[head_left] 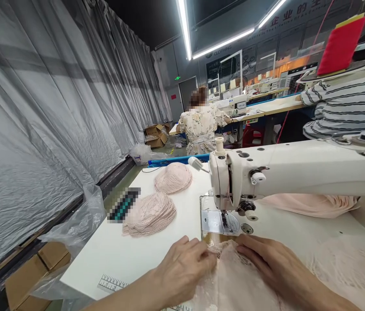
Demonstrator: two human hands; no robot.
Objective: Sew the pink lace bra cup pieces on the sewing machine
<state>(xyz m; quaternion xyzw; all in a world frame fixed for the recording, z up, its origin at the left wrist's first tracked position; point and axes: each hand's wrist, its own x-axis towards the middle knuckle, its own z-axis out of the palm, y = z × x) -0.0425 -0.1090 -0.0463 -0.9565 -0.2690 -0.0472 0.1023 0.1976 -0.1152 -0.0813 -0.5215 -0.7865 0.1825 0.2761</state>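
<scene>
Both hands are on a pale pink lace fabric piece (pixel 234 276) at the front of a white sewing machine (pixel 231 172). My left hand (pixel 189 263) has its fingers curled closed on the left part of the fabric's top edge. Opposite it, my right hand (pixel 266 259) pinches the same edge between thumb and fingers. The fabric's edge lies just in front of the machine's metal needle plate (pixel 211 221), apart from the presser foot (pixel 224 219). Its lower part hangs toward me and runs out of view.
Left of the machine lie two stacks of pink lace cups, a nearer stack (pixel 152 214) and a farther stack (pixel 173 178). More pink fabric (pixel 312 204) sits beneath the machine arm. Loose lace (pixel 350 268) covers the right side. A cardboard box (pixel 35 276) stands below left. Co-workers sit ahead.
</scene>
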